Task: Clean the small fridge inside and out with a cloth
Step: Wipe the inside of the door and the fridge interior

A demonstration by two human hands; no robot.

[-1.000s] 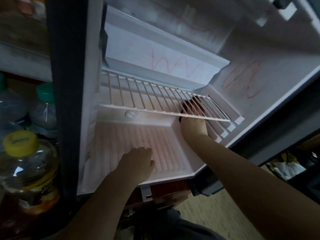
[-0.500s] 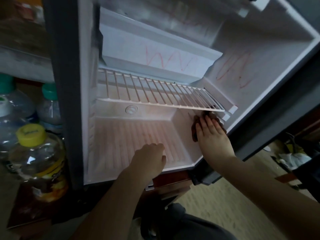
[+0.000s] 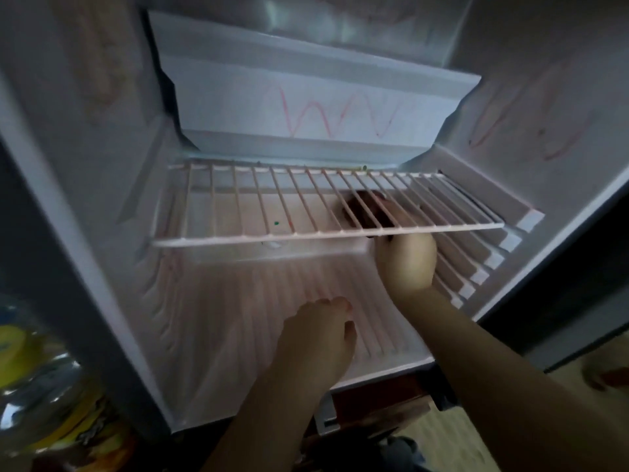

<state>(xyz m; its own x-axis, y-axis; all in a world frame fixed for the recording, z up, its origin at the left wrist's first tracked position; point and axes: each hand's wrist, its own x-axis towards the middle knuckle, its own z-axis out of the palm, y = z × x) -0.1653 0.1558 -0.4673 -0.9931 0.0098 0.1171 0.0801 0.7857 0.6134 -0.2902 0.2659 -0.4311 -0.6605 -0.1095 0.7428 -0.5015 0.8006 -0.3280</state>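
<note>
Head view: the right hand (image 3: 406, 262), gripping the dark cloth (image 3: 366, 207), has pushed from the fridge (image 3: 85, 165) front to deep under the shelf (image 3: 272, 238), cloth at its 11 o'clock. At 6 o'clock the left hand (image 3: 315, 338) rests loosely curled, empty. The lower compartment is probably mid-wipe; scribbles (image 3: 337, 117) at 12 o'clock remain.
</note>
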